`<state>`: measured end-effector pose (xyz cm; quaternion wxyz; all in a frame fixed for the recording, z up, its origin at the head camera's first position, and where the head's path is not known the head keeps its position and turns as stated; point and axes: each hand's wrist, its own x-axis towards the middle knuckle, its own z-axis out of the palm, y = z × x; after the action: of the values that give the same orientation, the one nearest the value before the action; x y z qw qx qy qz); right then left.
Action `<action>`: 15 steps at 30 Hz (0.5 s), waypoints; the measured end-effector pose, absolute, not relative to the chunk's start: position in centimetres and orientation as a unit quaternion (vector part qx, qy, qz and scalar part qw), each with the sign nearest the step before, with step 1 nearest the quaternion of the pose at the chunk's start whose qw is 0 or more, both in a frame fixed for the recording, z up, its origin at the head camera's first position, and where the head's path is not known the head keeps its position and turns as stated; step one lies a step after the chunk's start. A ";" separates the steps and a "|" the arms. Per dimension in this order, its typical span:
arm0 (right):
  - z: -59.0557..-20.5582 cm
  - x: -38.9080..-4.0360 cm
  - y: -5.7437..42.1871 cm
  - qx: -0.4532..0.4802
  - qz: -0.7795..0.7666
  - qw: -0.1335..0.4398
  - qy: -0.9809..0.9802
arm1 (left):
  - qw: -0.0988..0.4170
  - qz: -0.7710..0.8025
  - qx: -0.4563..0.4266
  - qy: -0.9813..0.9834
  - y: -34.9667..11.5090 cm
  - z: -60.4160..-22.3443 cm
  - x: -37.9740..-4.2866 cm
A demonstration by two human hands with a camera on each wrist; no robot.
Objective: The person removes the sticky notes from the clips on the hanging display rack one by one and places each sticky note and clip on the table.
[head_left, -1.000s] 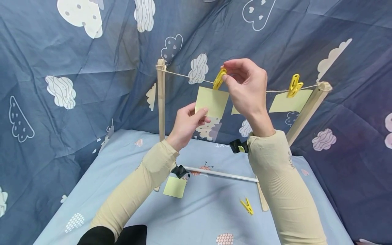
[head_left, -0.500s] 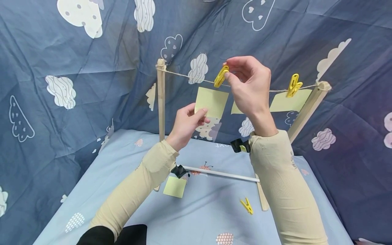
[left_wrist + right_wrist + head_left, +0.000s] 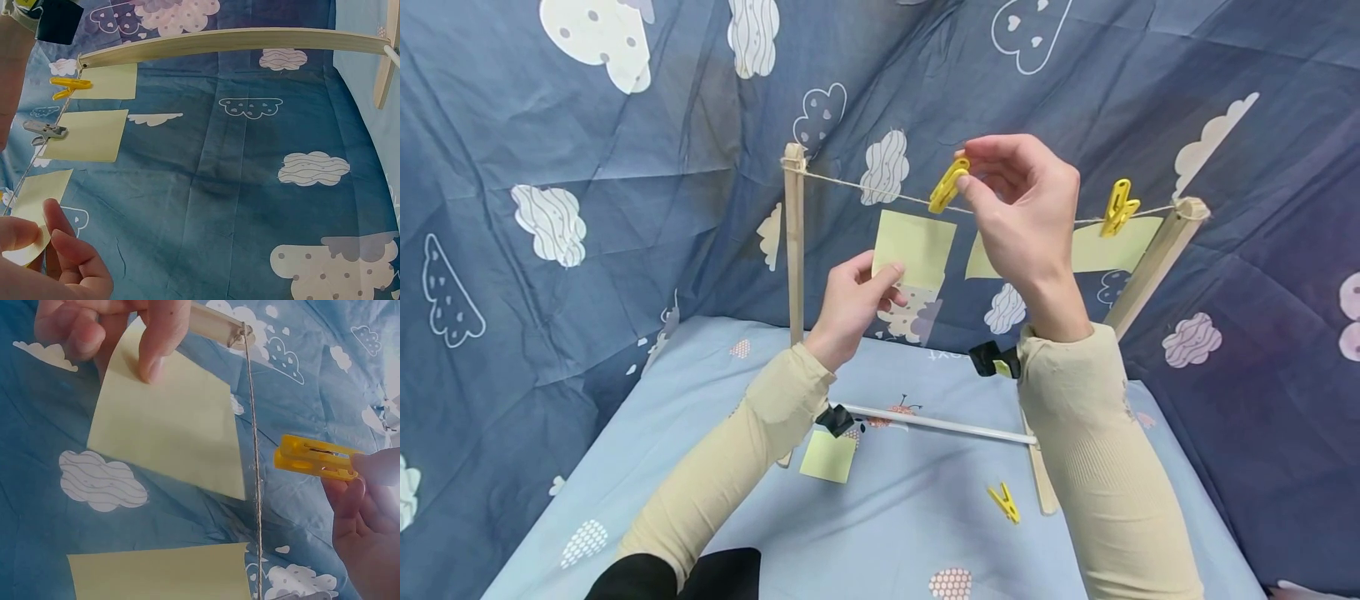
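My left hand (image 3: 852,304) pinches a pale yellow paper note (image 3: 914,247) by its lower left edge, just below the string (image 3: 857,186). In the right wrist view the note's top edge lies beside the string. My right hand (image 3: 1028,212) pinches a yellow clothespin (image 3: 315,456) by its handle end, its nose pointing toward the string with a gap between. Farther right, another note (image 3: 103,81) hangs from a yellow clothespin (image 3: 1120,208). Between them a third note (image 3: 84,136) hangs from a grey clothespin (image 3: 45,129), which my right hand hides in the head view.
Wooden posts (image 3: 795,250) hold the string at both ends, joined low down by a white rod (image 3: 940,427). On the light blue sheet lie a loose note (image 3: 828,457) and a yellow clothespin (image 3: 1004,502). A dark blue cloud-print cloth (image 3: 700,250) hangs behind.
My right hand has drawn the clothespin up and to the right, off the note's top edge where it overlapped before. The left hand and its note have shifted only slightly left.
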<state>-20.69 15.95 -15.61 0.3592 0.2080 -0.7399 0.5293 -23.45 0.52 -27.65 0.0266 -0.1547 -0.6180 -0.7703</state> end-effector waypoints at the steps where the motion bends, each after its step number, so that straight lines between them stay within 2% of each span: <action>1: -15.7 -20.6 16.0 0.208 0.531 0.359 -0.739 | 0.029 -0.770 -0.156 -0.618 0.5 -27.7 -23.4; 15: -16.6 -19.7 17.2 0.217 0.554 0.355 -0.720 | 0.059 -0.756 -0.174 -0.629 0.2 -28.0 -22.9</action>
<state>-19.74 17.16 -16.62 0.3555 0.2173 -0.7204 0.5544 -22.86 0.19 -27.97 0.0590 -0.1743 -0.6285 -0.7557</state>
